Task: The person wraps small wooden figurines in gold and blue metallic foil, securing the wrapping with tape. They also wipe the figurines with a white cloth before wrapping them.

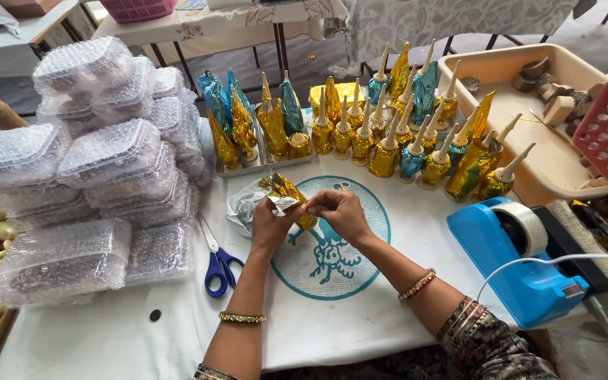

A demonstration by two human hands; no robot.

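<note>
While both hands pinch a gold foil-wrapped cone [291, 195] just above the desk [360, 309], the left hand [270, 224] grips crinkled foil and the right hand [340, 211] closes on its edge, seemingly to fold it tight, with blue-handled scissors [217, 262] near the left hand and finished foil cones [416, 134] beyond.

Hands: two — left hand [270, 224] and right hand [340, 211].
Blue-handled scissors [217, 264]: one.
Blue plastic tape dispenser [522, 257]: one.
Beaded bangles: two — one on each wrist.
Clear plastic lidded boxes [107, 151], stacked: too many to count surely.
Gold and blue foil-wrapped cones [385, 151]: about thirty, partly hidden.
</note>
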